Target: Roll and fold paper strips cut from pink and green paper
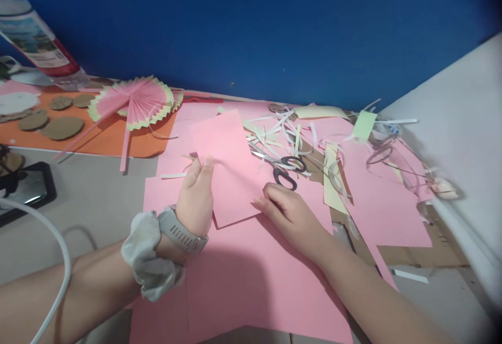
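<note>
A pink paper sheet (pixel 229 161) stands tilted above larger pink sheets (pixel 251 276) on the table. My left hand (pixel 196 200), with a grey watch and a white scrunchie on the wrist, grips the sheet's left edge with closed fingers. At the sheet's lower right corner my right hand (pixel 288 213) pinches the paper with bent fingers. Black-handled scissors (pixel 280 166) lie just beyond my right hand.
A pink and yellow folded paper fan (pixel 135 103) and brown cardboard discs (pixel 60 127) rest on an orange sheet (pixel 113 142). Paper strips and scraps (pixel 314 132) litter the back right. A black tray (pixel 27 190), a white cable (pixel 58 265) and a bottle (pixel 35 46) are at left.
</note>
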`<state>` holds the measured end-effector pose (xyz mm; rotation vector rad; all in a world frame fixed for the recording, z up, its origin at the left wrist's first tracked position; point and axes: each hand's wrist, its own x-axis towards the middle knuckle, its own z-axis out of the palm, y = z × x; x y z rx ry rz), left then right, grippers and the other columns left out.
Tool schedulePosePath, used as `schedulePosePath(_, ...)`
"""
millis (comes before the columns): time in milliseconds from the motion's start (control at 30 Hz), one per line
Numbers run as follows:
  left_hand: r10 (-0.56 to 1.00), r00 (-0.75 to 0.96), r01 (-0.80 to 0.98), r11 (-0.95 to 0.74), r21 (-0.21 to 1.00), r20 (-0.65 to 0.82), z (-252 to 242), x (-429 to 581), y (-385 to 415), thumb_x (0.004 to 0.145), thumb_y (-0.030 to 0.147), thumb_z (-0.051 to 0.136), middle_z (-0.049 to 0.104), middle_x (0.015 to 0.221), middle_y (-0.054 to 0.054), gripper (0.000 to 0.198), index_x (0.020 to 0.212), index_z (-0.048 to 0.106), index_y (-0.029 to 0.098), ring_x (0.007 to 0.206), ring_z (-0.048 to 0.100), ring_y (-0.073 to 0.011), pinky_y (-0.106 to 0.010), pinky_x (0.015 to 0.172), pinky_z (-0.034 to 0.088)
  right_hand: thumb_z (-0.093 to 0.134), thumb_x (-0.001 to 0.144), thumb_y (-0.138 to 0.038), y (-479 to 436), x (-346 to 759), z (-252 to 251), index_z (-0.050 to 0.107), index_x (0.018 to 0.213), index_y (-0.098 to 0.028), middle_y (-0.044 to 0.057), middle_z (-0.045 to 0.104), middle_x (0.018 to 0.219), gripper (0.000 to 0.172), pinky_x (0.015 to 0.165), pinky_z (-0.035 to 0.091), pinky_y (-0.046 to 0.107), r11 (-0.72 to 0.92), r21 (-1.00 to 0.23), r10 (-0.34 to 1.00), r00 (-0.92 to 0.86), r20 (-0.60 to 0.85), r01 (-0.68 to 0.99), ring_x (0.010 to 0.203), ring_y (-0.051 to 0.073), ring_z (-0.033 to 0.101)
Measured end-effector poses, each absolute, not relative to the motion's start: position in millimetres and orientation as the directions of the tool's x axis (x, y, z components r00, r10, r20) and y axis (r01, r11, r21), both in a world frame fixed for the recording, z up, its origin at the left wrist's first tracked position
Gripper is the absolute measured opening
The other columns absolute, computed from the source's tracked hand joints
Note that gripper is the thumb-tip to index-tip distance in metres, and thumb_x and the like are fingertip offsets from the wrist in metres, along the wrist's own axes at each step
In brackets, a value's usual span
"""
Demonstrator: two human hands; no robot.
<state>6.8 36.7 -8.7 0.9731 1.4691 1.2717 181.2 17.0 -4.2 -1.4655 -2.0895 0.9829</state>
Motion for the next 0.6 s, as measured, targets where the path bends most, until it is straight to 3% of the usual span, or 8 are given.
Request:
schedulePosePath(167, 0.951, -0.259, 0.005, 0.174, 0.985, -0.167, -4, 7, 37, 0.088, 0.033, 0.045, 0.062, 0.109, -0.01, 0.022, 0.093, 0.06, 0.018, 0.116, 0.049, -0.0253, -0.037, 0.102, 0.034, 0.038, 0.095, -0.039, 16, 183, -5, 0.026, 0.064, -0.02, -0.005, 0.032, 0.059, 0.039, 0.055, 0.025, 0.026, 0.205, -0.722, 0.928, -0.365, -0.071, 0.661, 0.056, 0.011, 0.034)
schedulePosePath(300, 0.973, -0.172, -0.025, 0.153, 0.988, -0.155, -10, 8, 36, 0.09, 0.039, 0.042, 0.065, 0.104, -0.007, 0.029, 0.097, 0.061, 0.018, 0.108, 0.056, -0.0226, -0.033, 0.094, 0.043, 0.04, 0.094, -0.039, 16, 188, -8, 0.023, 0.06, -0.019, -0.005, 0.028, 0.056, 0.043, 0.053, 0.025, 0.025, 0.219, -0.75, 0.916, -0.397, -0.063, 0.624, 0.054, 0.009, 0.032)
schedulePosePath(433, 0.989, 0.048, -0.117, 0.146, 0.982, -0.141, -14, 11, 32, 0.09, 0.043, 0.045, 0.065, 0.107, -0.006, 0.033, 0.108, 0.061, 0.02, 0.106, 0.057, -0.0225, -0.032, 0.087, 0.047, 0.037, 0.094, -0.041, 15, 193, -10, 0.026, 0.06, -0.019, -0.005, 0.028, 0.058, 0.042, 0.052, 0.026, 0.024, 0.178, -0.821, 0.917, -0.394, -0.062, 0.543, 0.054, 0.009, 0.031)
schedulePosePath(600, 0.944, 0.326, -0.34, 0.167, 0.925, -0.05, -12, 16, 27, 0.091, 0.033, 0.048, 0.062, 0.116, -0.008, 0.036, 0.124, 0.049, 0.02, 0.104, 0.059, -0.022, -0.032, 0.083, 0.051, 0.033, 0.094, -0.045, 15, 196, -14, 0.029, 0.06, -0.02, -0.004, 0.028, 0.06, 0.043, 0.05, 0.024, 0.024, 0.099, -0.874, 0.953, -0.297, -0.053, 0.476, 0.054, 0.01, 0.03)
